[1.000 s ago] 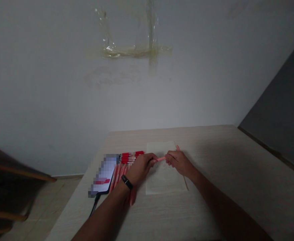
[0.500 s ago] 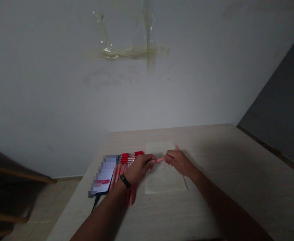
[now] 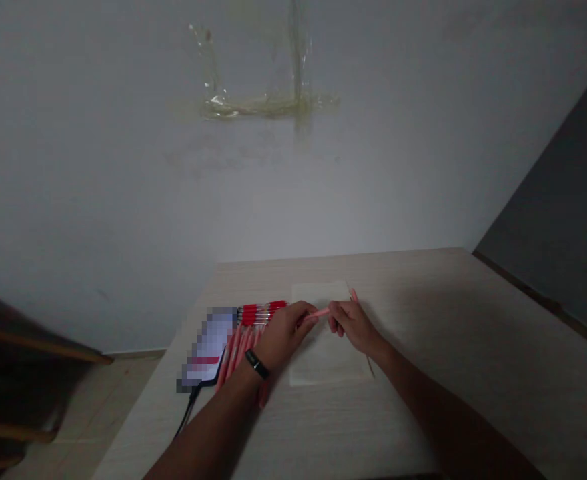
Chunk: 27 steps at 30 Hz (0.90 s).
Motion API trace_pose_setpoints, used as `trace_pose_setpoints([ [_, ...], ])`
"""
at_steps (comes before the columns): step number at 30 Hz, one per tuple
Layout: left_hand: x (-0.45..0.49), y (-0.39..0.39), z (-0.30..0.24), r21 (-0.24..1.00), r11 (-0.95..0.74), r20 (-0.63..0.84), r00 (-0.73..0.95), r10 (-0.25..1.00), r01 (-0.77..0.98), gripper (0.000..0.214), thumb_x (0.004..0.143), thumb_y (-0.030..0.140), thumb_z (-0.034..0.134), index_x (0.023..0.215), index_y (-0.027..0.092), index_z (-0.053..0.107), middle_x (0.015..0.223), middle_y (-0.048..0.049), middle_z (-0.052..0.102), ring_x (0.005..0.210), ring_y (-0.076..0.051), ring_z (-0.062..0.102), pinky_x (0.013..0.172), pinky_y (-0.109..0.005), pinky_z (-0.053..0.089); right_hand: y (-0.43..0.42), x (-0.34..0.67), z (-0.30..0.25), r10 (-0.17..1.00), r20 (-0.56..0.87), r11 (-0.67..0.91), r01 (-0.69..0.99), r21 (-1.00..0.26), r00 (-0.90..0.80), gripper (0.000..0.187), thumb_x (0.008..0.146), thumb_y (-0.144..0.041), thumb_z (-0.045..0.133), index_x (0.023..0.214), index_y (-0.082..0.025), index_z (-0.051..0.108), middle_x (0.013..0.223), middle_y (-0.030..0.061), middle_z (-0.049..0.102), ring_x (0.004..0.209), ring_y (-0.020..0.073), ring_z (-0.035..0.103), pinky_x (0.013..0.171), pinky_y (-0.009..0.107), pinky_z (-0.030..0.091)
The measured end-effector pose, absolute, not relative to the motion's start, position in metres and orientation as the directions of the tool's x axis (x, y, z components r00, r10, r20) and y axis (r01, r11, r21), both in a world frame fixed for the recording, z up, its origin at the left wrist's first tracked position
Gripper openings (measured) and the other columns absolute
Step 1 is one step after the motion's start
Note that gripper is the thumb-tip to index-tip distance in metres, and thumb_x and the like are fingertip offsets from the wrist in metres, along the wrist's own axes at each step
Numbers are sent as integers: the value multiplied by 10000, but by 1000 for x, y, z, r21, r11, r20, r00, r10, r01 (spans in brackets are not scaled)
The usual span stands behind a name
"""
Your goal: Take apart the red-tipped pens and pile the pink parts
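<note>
My left hand (image 3: 284, 333) and right hand (image 3: 352, 325) both grip one slim pink pen (image 3: 322, 312) above the paper sheet (image 3: 323, 363), near a row of pens (image 3: 232, 352).

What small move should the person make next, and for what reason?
Perhaps a gentle twist with the right hand, the left hand steadying the pink pen-like rod: it spans the gap between them, one end in each hand, so they seem well placed to turn it.
</note>
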State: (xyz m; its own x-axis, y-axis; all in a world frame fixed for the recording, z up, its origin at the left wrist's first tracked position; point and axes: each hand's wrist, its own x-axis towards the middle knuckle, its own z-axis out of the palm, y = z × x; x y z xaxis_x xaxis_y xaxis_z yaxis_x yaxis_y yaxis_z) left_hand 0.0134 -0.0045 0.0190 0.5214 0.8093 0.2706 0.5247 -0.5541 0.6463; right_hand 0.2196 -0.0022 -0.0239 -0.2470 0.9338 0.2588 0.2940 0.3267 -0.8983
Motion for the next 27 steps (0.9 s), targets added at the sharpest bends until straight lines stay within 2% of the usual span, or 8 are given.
trace_pose_setpoints([
  [4, 15, -7, 18, 634, -571, 283, 530, 799, 522, 303, 1011, 384, 439, 1030, 183, 664, 930, -49, 689, 844, -180, 609, 755, -276, 411, -5, 216, -20, 932, 284, 354, 411, -840, -224, 636, 1006, -585, 297, 569, -194, 542, 471, -62, 498, 481, 96, 501, 1143, 456, 204],
  [8, 15, -9, 18, 664, -566, 275, 545, 792, 488, 358, 1024, 393, 396, 990, 170, 673, 870, -44, 685, 804, -170, 607, 733, -268, 409, -9, 215, -15, 918, 326, 395, 462, -794, -223, 535, 1024, -489, 322, 627, -196, 526, 536, -77, 511, 547, 98, 528, 1184, 487, 4],
  [10, 15, -10, 19, 685, -559, 253, 567, 784, 468, 406, 1035, 394, 356, 925, 162, 670, 736, -16, 639, 685, -144, 569, 672, -254, 394, -11, 215, -12, 908, 333, 417, 458, -785, -255, 488, 1020, -469, 351, 652, -198, 522, 556, -77, 505, 564, 104, 532, 1186, 484, 17],
  [13, 13, -8, 21, 703, -556, 226, 602, 766, 444, 441, 1041, 401, 323, 903, 161, 666, 674, 2, 595, 630, -129, 542, 639, -241, 389, -12, 220, -8, 892, 340, 444, 437, -783, -297, 446, 1009, -457, 379, 672, -203, 524, 574, -69, 506, 575, 116, 530, 1185, 482, 83],
  [17, 12, -5, 23, 617, -573, 242, 563, 791, 539, 367, 1022, 394, 396, 941, 174, 677, 826, -38, 684, 751, -158, 604, 683, -252, 400, -7, 231, -5, 886, 290, 439, 454, -775, -361, 326, 969, -431, 488, 762, -211, 611, 634, -60, 577, 621, 127, 551, 1182, 526, 41],
  [21, 11, -3, 21, 543, -561, 230, 532, 815, 625, 344, 1014, 386, 420, 964, 175, 686, 894, -62, 712, 793, -181, 630, 685, -264, 405, -4, 240, -2, 884, 280, 445, 492, -749, -374, 241, 930, -415, 572, 809, -216, 634, 685, -50, 602, 639, 124, 533, 1168, 515, 149],
  [24, 10, -2, 20, 527, -571, 239, 534, 811, 630, 340, 1019, 385, 415, 969, 182, 684, 905, -57, 712, 809, -182, 632, 697, -263, 413, -4, 242, 0, 870, 287, 468, 485, -739, -401, 263, 932, -446, 566, 838, -217, 653, 745, -26, 644, 679, 140, 561, 1134, 482, 254],
  [27, 10, -2, 19, 516, -587, 255, 542, 801, 624, 326, 1020, 380, 420, 977, 193, 684, 919, -49, 710, 834, -179, 633, 725, -263, 418, -4, 241, 2, 870, 293, 470, 488, -736, -396, 325, 986, -413, 470, 799, -216, 648, 734, -23, 654, 689, 142, 592, 1153, 498, 202],
])
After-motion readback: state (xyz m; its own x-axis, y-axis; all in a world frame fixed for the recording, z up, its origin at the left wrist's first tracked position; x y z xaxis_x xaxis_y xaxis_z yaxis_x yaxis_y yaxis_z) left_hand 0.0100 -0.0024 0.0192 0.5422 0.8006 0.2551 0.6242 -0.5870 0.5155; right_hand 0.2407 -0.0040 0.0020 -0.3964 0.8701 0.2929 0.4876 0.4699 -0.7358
